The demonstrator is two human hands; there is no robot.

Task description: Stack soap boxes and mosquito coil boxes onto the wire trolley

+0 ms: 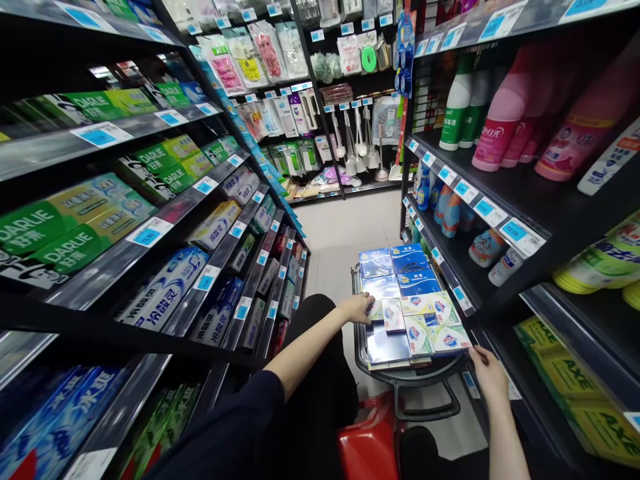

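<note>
Several white soap boxes [451, 339] with green and red-and-blue print lie on flat blue mosquito-coil-style boxes [414, 283], stacked on a black cart [373, 373]. My left hand [357, 309] reaches in from the left, its fingers closed on a small pale soap box [375, 311]. Beside that box, another small soap box [393, 315] lies on the stack. At the near right corner, my right hand [487, 375] has its fingers curled against the edge of a soap box. Part of its grip is hidden.
A shelf of toothpaste boxes [165, 287] rises close on the left. Bottles [507, 113] fill the shelf on the right, with yellow AXE packs [575, 393] lower down. A red stool [370, 440] stands below the cart. Brushes [360, 143] hang at the aisle's end.
</note>
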